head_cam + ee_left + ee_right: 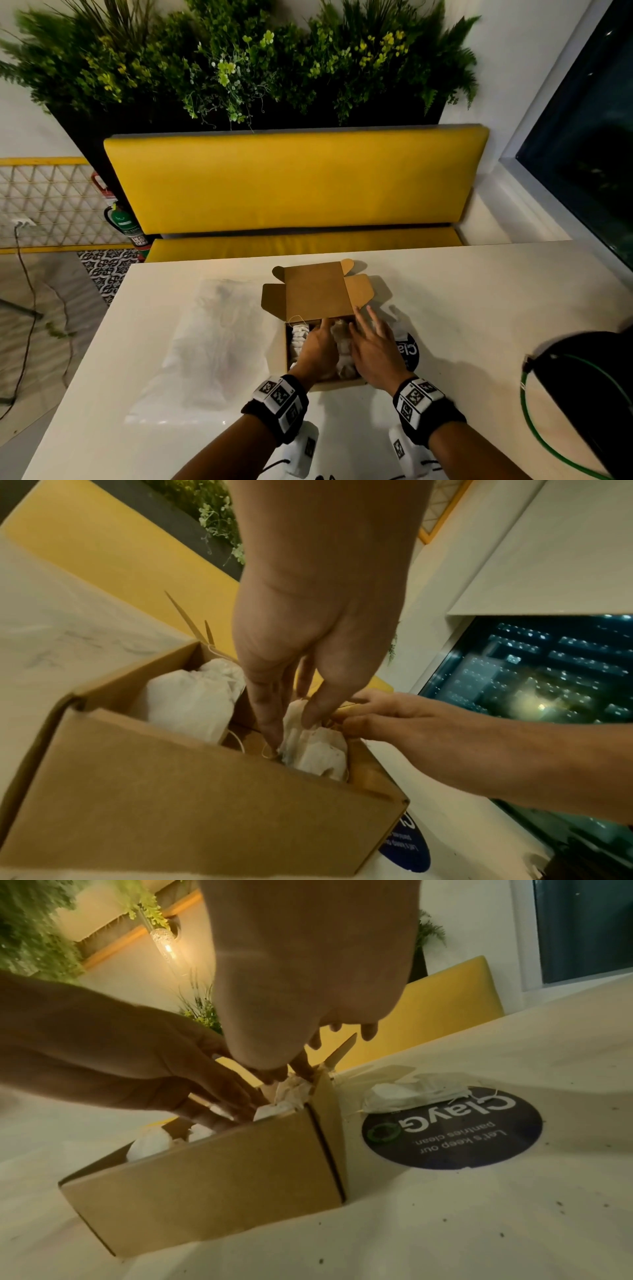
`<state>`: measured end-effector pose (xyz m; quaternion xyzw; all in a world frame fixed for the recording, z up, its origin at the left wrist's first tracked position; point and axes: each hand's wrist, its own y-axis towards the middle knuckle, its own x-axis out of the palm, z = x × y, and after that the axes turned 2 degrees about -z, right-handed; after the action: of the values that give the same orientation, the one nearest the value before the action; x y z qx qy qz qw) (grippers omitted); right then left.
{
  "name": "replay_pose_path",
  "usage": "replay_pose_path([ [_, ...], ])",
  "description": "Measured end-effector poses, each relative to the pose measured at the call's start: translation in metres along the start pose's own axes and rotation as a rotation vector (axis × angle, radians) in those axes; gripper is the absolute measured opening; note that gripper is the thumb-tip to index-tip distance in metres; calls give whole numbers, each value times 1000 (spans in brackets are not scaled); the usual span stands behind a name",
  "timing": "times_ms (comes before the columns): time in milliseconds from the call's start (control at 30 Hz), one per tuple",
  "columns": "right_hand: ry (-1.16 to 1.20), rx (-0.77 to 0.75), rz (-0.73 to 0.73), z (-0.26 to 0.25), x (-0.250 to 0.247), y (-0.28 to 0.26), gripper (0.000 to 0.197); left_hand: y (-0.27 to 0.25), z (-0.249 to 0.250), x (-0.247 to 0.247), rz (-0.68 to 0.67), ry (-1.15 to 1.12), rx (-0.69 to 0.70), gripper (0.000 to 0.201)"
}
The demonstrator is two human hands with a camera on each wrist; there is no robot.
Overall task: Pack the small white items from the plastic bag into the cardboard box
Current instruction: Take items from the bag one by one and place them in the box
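An open brown cardboard box (291,356) stands mid-table with its lid (315,291) raised at the back. Several small white pouches (298,337) lie inside it. My left hand (318,342) reaches down into the box, its straight fingers (270,734) pressing a white pouch (318,753) against the right wall. My right hand (371,337) is at the box's right edge; its thumb and forefinger (301,1066) pinch the top of that pouch (291,1089), and the other fingers are spread. The clear plastic bag (212,342) lies flat to the left of the box.
More white pouches (411,1093) lie loose right of the box, on a dark round sticker (462,1137). A black object with a green cable (589,394) sits at the table's right edge. A yellow bench (298,181) stands behind the white table (479,308).
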<state>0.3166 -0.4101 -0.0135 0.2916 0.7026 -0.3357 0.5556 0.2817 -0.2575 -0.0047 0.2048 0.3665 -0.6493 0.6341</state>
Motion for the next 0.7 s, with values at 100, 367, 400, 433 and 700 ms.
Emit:
replay_pose_path([
  [100,56,-38,-53,-1,-2,-3,74,4,2,0,-64,45,82,55],
  [367,173,62,127,-3,-11,-8,59,-9,0,-31,5,37,84,46],
  [400,196,56,186,-6,-14,-8,55,-15,-3,-43,44,-7,95,40],
  [433,224,39,244,-11,-18,-8,51,-22,-7,-55,63,-39,118,33],
  [700,355,-357,91,-123,-38,1,33,-102,-59,-144,-453,-23,-142,26],
])
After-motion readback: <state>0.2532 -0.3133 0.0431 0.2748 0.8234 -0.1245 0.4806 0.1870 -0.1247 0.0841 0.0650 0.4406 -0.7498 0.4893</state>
